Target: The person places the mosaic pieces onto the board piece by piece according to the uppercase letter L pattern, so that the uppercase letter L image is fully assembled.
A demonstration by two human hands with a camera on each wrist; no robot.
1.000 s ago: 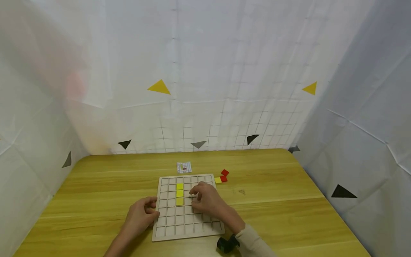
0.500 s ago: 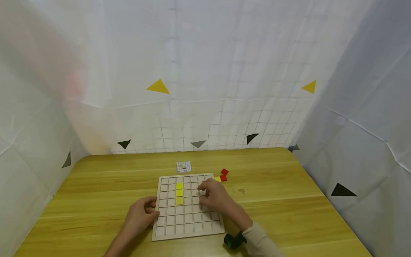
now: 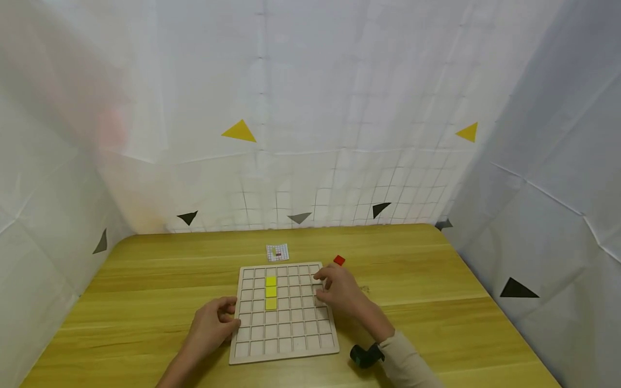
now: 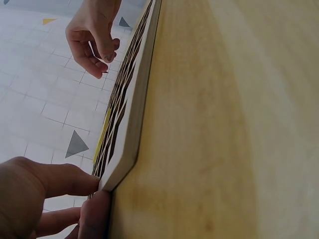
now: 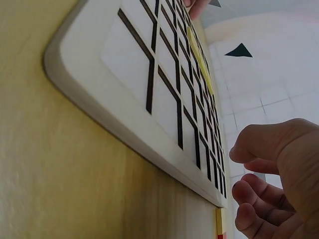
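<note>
A pale wooden grid board [image 3: 284, 349] lies flat on the table, with a column of 3 yellow square tiles [image 3: 271, 292] set in its cells. At the board's left edge my left hand [image 3: 212, 325] holds on with thumb and forefinger; the left wrist view shows those fingertips right at the rim. My right hand [image 3: 341, 289] hovers over the board's upper right edge, thumb and fingers parted around nothing. A red tile [image 3: 339, 260] lies just beyond it. In the right wrist view a yellow tile [image 5: 220, 219] and a red one [image 5: 222, 236] show beside the board.
Behind the board lies a small printed card [image 3: 277, 252] with a coloured grid pattern. A dark wrist device [image 3: 365, 356] hangs at the right sleeve. White sheets [image 3: 310, 108] enclose the back and sides of the wooden table [image 3: 160, 269].
My right hand has drawn away to the right from the middle of the board, and now covers the yellow and red tiles by its edge. The left hand stays put.
</note>
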